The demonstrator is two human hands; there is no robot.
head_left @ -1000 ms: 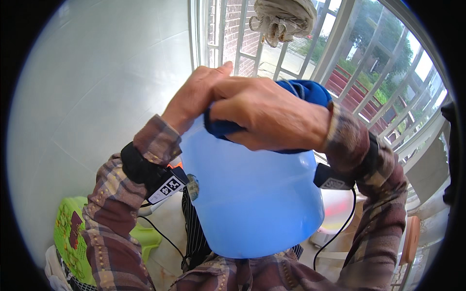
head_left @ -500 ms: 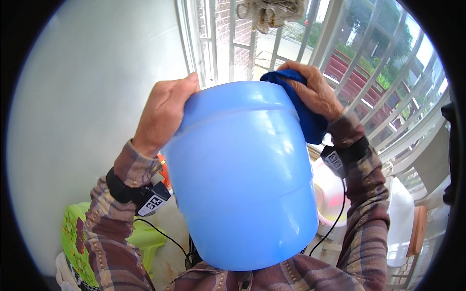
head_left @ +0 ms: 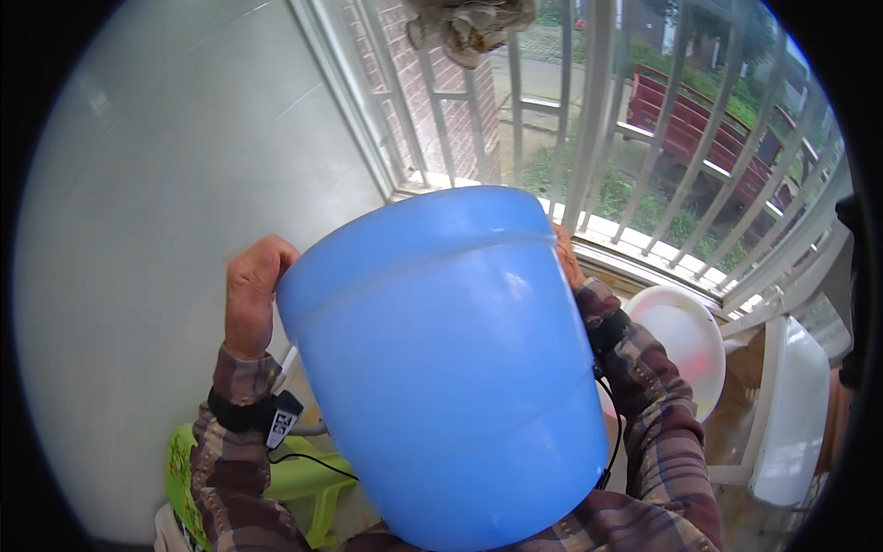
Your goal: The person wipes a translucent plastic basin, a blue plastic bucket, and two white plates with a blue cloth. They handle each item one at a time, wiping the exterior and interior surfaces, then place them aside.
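Note:
A large light-blue plastic bucket point(head_left: 441, 368) fills the middle of the view, its closed outer side facing me and its lower end against my plaid shirt. My left hand point(head_left: 253, 290) grips the upper left edge, thumb outside and the fingers partly hidden behind it. On the far right side, my right hand point(head_left: 567, 258) shows only as a strip beside the bucket wall; its fingers are hidden. The dark-blue cloth that hand held earlier is out of sight now. What lies inside the bucket cannot be seen.
A barred window point(head_left: 589, 138) is ahead, with a red truck bed point(head_left: 704, 133) outside. At right stand a white basin point(head_left: 676, 345) and a white plastic chair point(head_left: 791, 414). A green stool point(head_left: 308, 492) is low at left, beside a pale wall point(head_left: 184, 202).
The bucket's upper end has come lower and tilted left, with my left hand following down. My right hand has slid down behind the bucket's right side, and the cloth has gone from view.

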